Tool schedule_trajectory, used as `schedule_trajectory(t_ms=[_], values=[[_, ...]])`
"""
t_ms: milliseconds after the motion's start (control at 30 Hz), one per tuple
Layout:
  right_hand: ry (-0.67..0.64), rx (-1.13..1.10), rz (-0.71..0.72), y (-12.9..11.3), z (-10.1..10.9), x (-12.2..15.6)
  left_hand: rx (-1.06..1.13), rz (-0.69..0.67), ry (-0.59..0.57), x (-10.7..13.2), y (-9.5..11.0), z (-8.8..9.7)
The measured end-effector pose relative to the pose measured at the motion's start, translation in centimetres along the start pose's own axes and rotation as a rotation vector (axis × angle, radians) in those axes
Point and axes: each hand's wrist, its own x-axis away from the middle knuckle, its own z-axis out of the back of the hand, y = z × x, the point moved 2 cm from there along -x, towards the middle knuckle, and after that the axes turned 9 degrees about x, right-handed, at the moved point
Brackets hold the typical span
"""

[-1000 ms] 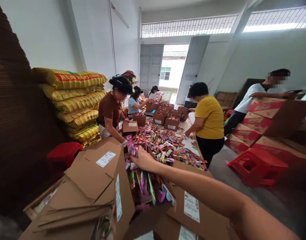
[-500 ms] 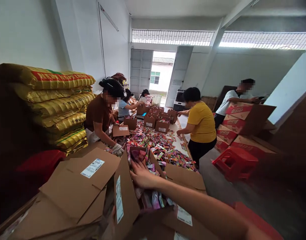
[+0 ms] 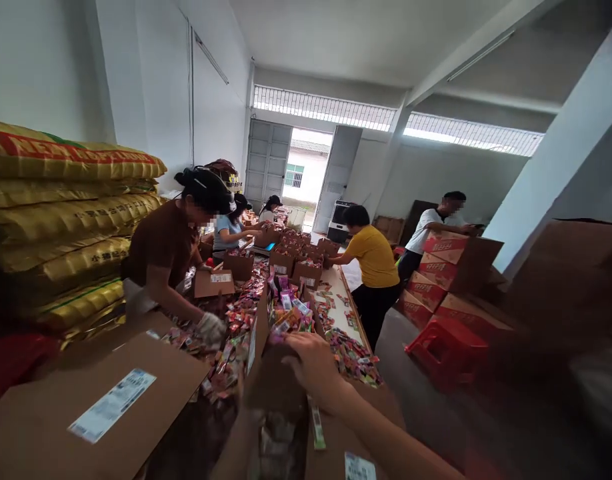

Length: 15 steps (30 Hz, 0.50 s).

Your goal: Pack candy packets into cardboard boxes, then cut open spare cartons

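Carton (image 3: 266, 373) of candy packets sits right in front of me at the near end of the long table (image 3: 343, 293), open at the top, heaped with bright sachets (image 3: 289, 320) that spill above its rim. Head view only: my right hand (image 3: 313, 367) lies over the carton's near edge, palm down, fingers curled loosely onto the cardboard and the sachets behind it; whether anything is pinched inside the curl I cannot tell. My left hand is low in the frame, blurred under the carton, and I cannot tell whether it grips or only props. One loose packet (image 3: 316, 423) hangs below my right wrist against the box front. Judgement on handling: the load is piled high and slippery, so keep the carton level, press the heap down with a flat palm, and support from beneath before shifting it. Carton's long axis seems to run away from me down the table toward the doorway (image 3: 306, 180), mouth facing up; its left flap (image 3: 253, 340) stands nearly upright. Beside it, left, a flat box with a label (image 3: 111, 403). A co-worker's gloved hand (image 3: 209, 329) rests in the loose sweets just left of my carton. Yellow sacks (image 3: 61, 200) stacked along the wall.
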Motion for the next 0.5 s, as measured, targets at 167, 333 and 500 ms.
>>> schedule_trajectory(t_ms=[167,333,500], values=[[0.011,0.187,-0.133,4.2,-4.8,-9.0,0.161,0.085,0.037,-7.1,-2.1,-1.1],[-0.188,0.22,-0.231,7.6,-14.5,-11.8,0.153,0.188,0.116,-10.0,-4.3,2.7],[-0.218,0.211,-0.179,9.1,-19.3,-13.0,0.115,0.182,0.24,-13.3,-4.8,6.8]])
